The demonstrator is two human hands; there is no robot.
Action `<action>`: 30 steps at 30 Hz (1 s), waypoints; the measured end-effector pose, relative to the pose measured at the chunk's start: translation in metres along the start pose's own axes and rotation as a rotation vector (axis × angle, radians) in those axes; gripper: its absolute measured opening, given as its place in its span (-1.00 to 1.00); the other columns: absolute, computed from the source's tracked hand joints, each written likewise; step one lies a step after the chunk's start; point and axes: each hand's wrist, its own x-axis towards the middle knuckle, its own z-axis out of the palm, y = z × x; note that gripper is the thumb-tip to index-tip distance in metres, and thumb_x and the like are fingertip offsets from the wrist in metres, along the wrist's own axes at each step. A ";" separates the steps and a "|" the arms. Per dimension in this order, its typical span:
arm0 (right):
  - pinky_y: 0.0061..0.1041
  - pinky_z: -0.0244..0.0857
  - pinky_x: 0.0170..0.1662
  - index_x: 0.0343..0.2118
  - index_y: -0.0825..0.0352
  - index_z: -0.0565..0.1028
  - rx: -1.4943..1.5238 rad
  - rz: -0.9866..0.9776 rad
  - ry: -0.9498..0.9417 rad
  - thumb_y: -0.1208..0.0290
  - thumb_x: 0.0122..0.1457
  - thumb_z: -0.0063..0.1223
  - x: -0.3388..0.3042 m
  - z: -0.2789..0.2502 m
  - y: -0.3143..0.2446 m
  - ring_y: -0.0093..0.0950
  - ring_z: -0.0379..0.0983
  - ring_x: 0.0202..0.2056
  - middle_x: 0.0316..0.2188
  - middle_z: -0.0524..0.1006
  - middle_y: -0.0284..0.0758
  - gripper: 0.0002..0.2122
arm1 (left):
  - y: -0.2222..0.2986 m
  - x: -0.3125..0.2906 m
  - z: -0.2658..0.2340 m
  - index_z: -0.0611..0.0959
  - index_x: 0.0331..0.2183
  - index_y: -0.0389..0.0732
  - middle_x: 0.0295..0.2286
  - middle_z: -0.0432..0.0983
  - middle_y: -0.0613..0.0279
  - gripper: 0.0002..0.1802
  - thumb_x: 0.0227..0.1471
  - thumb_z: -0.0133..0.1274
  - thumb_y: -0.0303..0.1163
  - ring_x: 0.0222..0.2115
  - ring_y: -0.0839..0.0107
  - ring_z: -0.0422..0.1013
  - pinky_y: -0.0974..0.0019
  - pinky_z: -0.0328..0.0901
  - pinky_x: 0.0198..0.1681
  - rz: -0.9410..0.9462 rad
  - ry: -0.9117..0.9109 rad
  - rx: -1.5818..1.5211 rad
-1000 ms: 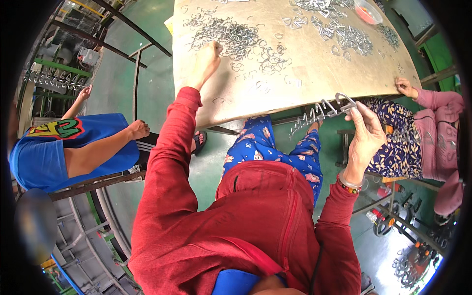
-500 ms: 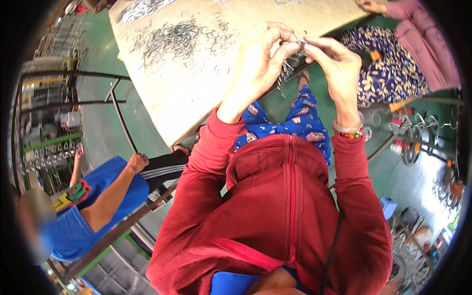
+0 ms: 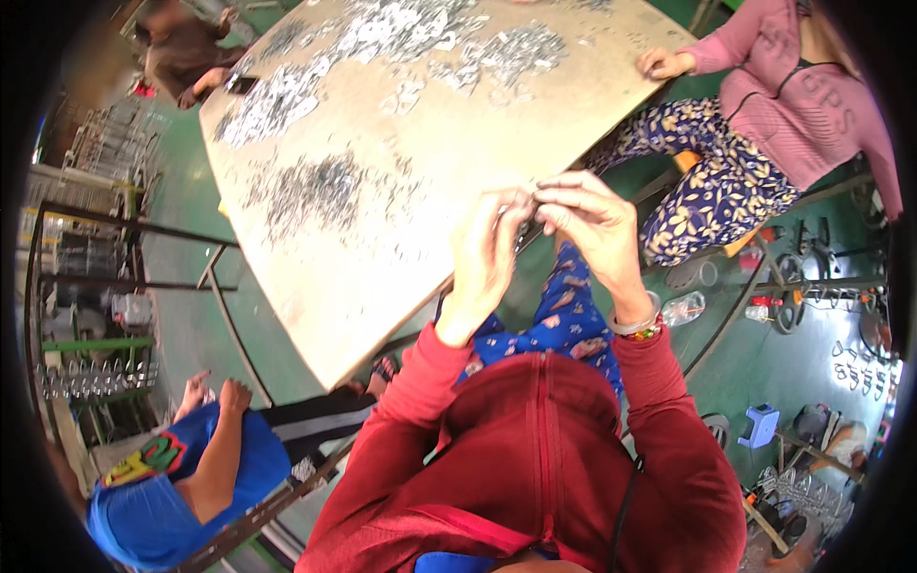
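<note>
The person's left hand [image 3: 495, 250] and right hand [image 3: 590, 224] meet fingertip to fingertip near the edge of the desk [image 3: 353, 306], both pinched on a small metal piece [image 3: 534, 197]. The fingers cover most of it, so its shape cannot be made out; a thin strip of metal [image 3: 522, 236] shows below, between the hands, mostly hidden by them. On the desk, a dark heap of metal pieces [image 3: 320, 191] lies to the left of the hands, too tangled and blurred to separate. Beyond it spread pale flat pieces [image 3: 277, 103], and another pile [image 3: 411, 27] is cut off by the upper edge. A clear plastic bottle [image 3: 683, 308] lies on the floor; its contents cannot be told.
</note>
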 end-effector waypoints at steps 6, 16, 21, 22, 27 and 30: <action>-0.51 0.35 -0.29 -0.29 0.40 0.54 -0.464 -0.078 0.037 0.45 0.01 0.05 0.077 -0.033 0.062 -0.42 0.49 -0.40 -0.43 0.55 -0.18 -0.80 | -0.006 -0.023 0.000 0.42 -0.30 -0.32 -0.33 0.43 0.08 -0.87 0.09 -0.22 -0.60 -0.29 0.32 0.37 0.30 0.26 -0.14 -0.246 0.030 -0.076; -0.22 0.25 -0.16 -0.58 0.36 0.50 -1.368 -0.706 -0.035 0.51 -0.21 0.01 0.182 -0.034 0.240 -0.23 0.39 -0.26 -0.47 0.48 -0.16 -0.91 | -0.017 -0.039 0.006 0.36 -0.33 -0.32 -0.39 0.40 0.05 -0.88 0.16 -0.20 -0.46 -0.35 0.35 0.34 0.29 0.26 -0.19 -0.239 -0.086 -0.203; -0.29 0.35 -0.33 -0.64 0.38 0.50 -1.429 -0.541 -0.161 0.48 -0.18 0.00 0.181 -0.019 0.190 -0.24 0.45 -0.45 -0.60 0.47 -0.18 -0.91 | -0.027 -0.038 0.003 0.36 -0.31 -0.28 -0.37 0.40 0.07 -0.88 0.17 -0.19 -0.43 -0.35 0.36 0.34 0.31 0.26 -0.19 -0.262 -0.090 -0.319; -0.29 0.36 -0.34 -0.63 0.39 0.50 -1.360 -0.557 -0.099 0.49 -0.18 0.00 0.172 -0.028 0.180 -0.23 0.45 -0.45 -0.61 0.47 -0.17 -0.91 | -0.028 -0.038 0.005 0.36 -0.30 -0.29 -0.37 0.39 0.07 -0.88 0.17 -0.19 -0.43 -0.35 0.35 0.34 0.31 0.26 -0.19 -0.259 -0.103 -0.273; -0.50 0.38 -0.58 -0.42 0.54 0.51 -0.254 0.094 0.186 0.66 -0.19 -0.02 0.106 -0.039 0.094 -0.44 0.49 -0.61 -0.61 0.50 -0.14 -0.80 | -0.029 -0.039 0.014 0.39 -0.34 -0.32 -0.38 0.39 0.13 -0.86 0.16 -0.18 -0.43 -0.36 0.39 0.33 0.33 0.25 -0.21 -0.224 -0.077 -0.258; -0.59 0.39 -0.57 -0.36 0.53 0.49 -0.078 0.078 0.206 0.69 -0.19 0.01 0.053 -0.027 0.057 -0.51 0.50 -0.62 -0.60 0.52 -0.21 -0.76 | -0.017 -0.034 0.018 0.42 -0.35 -0.33 -0.42 0.41 0.16 -0.84 0.15 -0.17 -0.43 -0.39 0.43 0.33 0.38 0.24 -0.24 -0.270 -0.050 -0.268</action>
